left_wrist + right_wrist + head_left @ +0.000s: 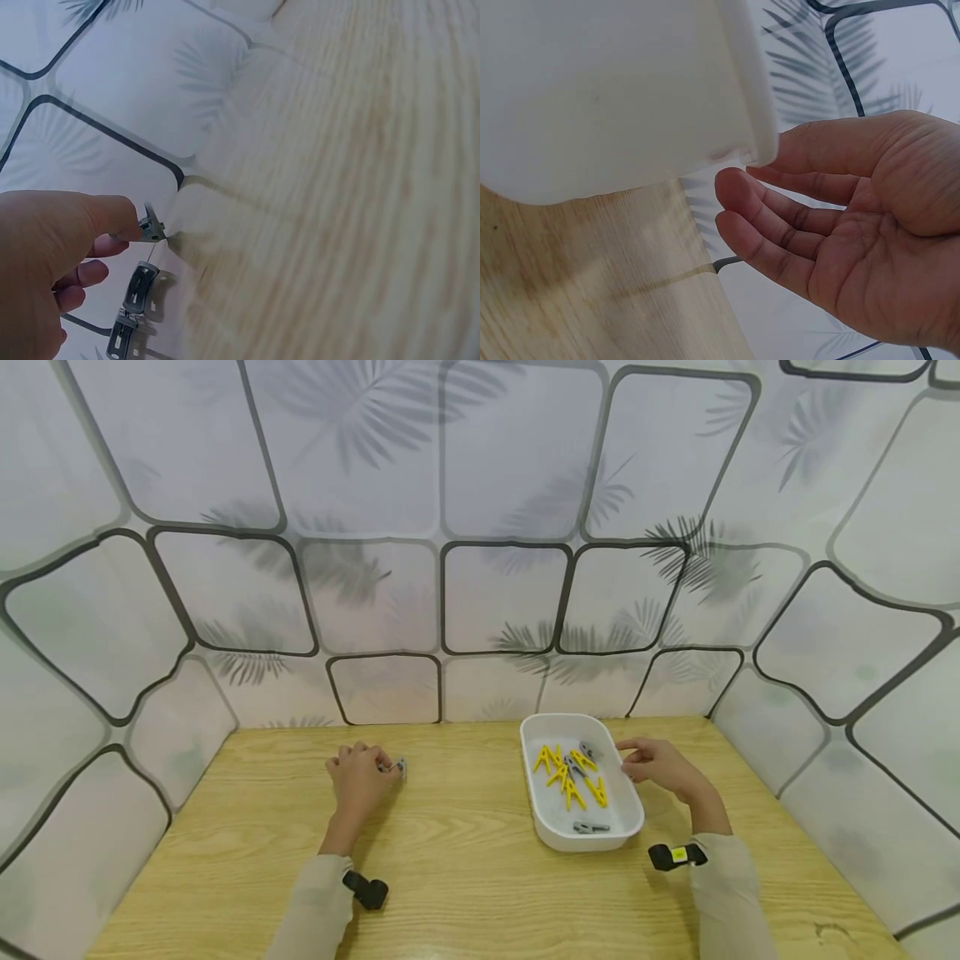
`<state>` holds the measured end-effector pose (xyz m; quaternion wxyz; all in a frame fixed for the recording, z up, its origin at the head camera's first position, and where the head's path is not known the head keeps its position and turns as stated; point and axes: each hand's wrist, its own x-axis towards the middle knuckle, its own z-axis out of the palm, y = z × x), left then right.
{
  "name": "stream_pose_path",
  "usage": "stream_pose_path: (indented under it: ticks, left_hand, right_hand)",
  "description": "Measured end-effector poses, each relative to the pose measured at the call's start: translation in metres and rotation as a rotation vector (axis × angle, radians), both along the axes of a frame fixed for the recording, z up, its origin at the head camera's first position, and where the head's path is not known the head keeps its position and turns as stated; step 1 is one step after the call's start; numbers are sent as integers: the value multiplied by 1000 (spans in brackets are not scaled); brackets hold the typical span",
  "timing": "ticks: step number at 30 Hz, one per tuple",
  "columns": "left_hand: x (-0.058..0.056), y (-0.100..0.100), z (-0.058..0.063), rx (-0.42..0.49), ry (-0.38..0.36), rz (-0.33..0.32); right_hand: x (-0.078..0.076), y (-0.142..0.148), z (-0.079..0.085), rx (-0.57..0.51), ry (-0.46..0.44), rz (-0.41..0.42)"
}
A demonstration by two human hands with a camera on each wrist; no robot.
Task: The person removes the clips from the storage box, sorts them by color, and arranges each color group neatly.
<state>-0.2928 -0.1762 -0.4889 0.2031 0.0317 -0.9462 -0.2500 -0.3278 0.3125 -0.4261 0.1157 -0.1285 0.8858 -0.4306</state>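
My left hand [362, 774] is at the left of the table, its thumb and forefinger pinching a grey clothespin [152, 227]. Two more grey clothespins, an upper one [140, 287] and a lower one [122, 335], show in a row beside the fingers in the left wrist view. My right hand [663, 766] is at the right side of a white tray [542, 821], with loosely bent fingertips against its rim. Inside the tray lie several yellow clothespins [558, 772] and a few grey ones [591, 828]. In the right wrist view, the tray rim hides one fingertip.
The wooden table [450, 877] meets a patterned wall covering [495, 685] at the back and both sides. A wide stretch of wood lies between my left hand and the tray. Each wrist wears a black camera.
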Motion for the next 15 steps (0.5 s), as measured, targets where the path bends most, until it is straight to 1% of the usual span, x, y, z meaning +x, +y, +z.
stream_pose_path:
  ticks: [6, 10, 15]
  left_hand:
    - [1, 1, -1, 3, -16, 1]
    - [4, 4, 0, 0, -35, 4]
    - [4, 6, 0, -8, -53, 8]
  right_hand:
    - [-1, 1, -1, -6, -5, -1]
    - [-1, 1, -2, -6, -6, 0]
    - [-1, 1, -1, -7, -7, -4]
